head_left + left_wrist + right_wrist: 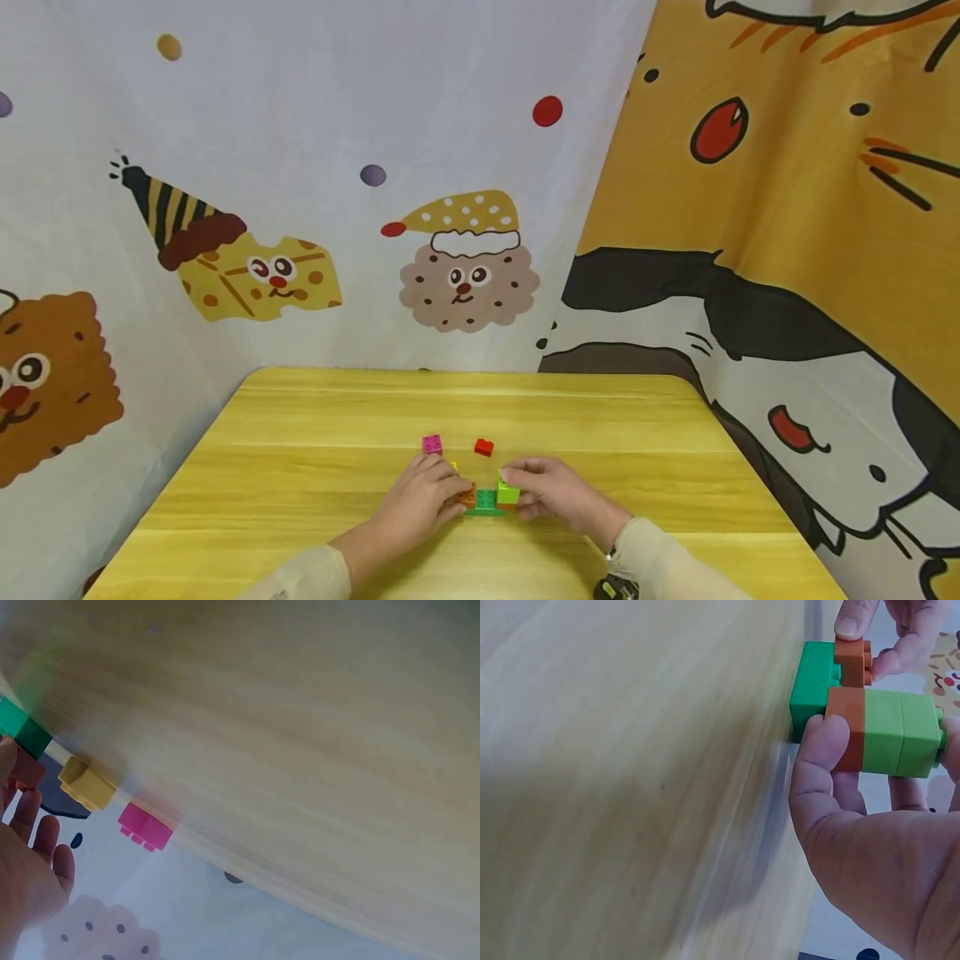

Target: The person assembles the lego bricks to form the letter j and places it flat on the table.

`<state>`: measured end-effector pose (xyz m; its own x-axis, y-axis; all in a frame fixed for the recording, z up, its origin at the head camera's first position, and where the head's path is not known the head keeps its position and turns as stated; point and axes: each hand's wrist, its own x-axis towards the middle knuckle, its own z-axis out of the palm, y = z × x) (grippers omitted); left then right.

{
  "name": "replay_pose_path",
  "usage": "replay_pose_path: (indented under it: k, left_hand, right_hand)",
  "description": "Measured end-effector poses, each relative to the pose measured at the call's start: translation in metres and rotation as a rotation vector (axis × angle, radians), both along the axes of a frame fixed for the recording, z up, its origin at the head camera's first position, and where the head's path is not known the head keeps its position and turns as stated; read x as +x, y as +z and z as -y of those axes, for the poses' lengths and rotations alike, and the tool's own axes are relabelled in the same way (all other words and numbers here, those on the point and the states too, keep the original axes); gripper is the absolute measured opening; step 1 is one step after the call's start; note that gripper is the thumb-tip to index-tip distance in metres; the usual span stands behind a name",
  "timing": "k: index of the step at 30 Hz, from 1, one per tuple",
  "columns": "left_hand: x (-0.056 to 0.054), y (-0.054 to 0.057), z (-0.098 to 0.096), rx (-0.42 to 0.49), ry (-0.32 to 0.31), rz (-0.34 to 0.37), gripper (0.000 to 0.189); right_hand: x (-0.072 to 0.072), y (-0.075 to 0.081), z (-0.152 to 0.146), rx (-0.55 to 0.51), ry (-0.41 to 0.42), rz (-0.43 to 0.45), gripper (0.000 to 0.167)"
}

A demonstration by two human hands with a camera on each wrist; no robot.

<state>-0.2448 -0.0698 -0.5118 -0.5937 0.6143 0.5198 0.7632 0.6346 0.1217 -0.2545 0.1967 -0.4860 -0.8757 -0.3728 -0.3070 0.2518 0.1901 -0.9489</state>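
A green brick (814,686) forms the base, with a brown-orange brick (469,497) on its left end and another brown-orange brick (845,705) on its right end. Two lime-green bricks (900,733) are stacked on the right-hand one. My left hand (426,497) pinches the left brown-orange brick between thumb and finger. With thumb and fingers around it, my right hand (561,493) grips the right-hand stack, the thumb lying on its brown-orange brick in the right wrist view.
Beyond the hands on the wooden table (322,433) lie a pink brick (432,444) and a red brick (483,447). A yellow brick (87,784) stands close to the left hand, mostly hidden in the head view. A printed curtain (315,100) hangs behind the table.
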Motion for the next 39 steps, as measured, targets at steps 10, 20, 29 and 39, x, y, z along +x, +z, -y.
replay_pose_path:
  k: [10,20,29,39]
  left_hand:
    - [0.000,0.005,0.009,-0.029,0.007,0.036,0.037]
    - [-0.012,0.012,0.023,-0.139,0.148,0.121,0.059]
    - [-0.022,0.005,0.012,-0.189,0.194,0.137,0.040]
    - [-0.030,0.006,0.010,-0.151,0.211,0.138,0.029]
  right_hand:
    - [0.001,-0.003,0.005,-0.021,-0.005,-0.006,0.056]
    - [0.003,-0.003,0.001,-0.027,-0.014,-0.006,0.058]
    - [0.002,-0.008,-0.003,-0.072,0.015,0.006,0.067]
    - [-0.002,-0.019,-0.012,-0.186,0.089,0.047,0.068]
